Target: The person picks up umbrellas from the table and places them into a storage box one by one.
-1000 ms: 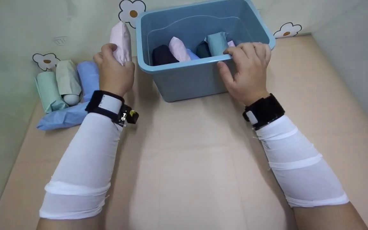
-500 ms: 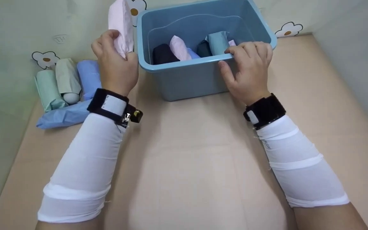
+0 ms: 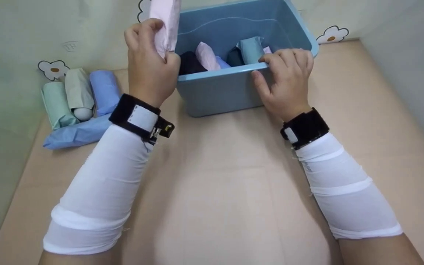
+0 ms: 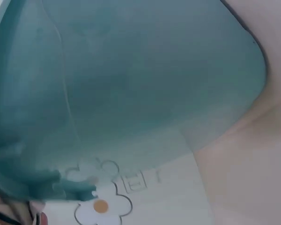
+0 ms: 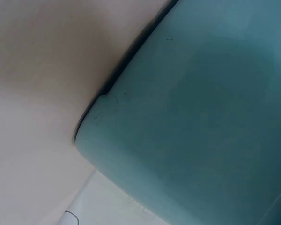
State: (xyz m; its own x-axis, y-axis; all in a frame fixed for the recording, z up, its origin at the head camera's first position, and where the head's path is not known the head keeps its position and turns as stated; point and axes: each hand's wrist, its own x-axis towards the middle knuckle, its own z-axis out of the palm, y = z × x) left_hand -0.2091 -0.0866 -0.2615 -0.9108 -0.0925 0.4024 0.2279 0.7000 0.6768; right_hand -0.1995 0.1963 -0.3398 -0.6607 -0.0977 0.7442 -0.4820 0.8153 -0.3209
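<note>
My left hand [image 3: 151,68] holds a pink folded umbrella [image 3: 166,27] upright at the left rim of a blue plastic bin [image 3: 219,94]; the top of the umbrella is cut off by the head view's edge. My right hand [image 3: 287,82] grips the bin's front rim near its right corner, thumb outside and fingers over the edge. Inside lie a black bundle [image 3: 191,63], a pink one [image 3: 207,56], a blue one [image 3: 222,62] and a teal one [image 3: 251,50], among others partly hidden. Both wrist views show mostly the bin's wall [image 4: 140,70].
Left of the bin, a mint umbrella [image 3: 57,105], a pale green one [image 3: 78,88] with a round white handle end, and a blue one [image 3: 104,92] lie side by side. Another blue umbrella [image 3: 76,133] lies across their near ends. A flower-printed wall [image 3: 98,40] stands behind.
My left hand has lifted the pink umbrella and carried it rightward to the bin's left rim. My right hand stays on the front rim.
</note>
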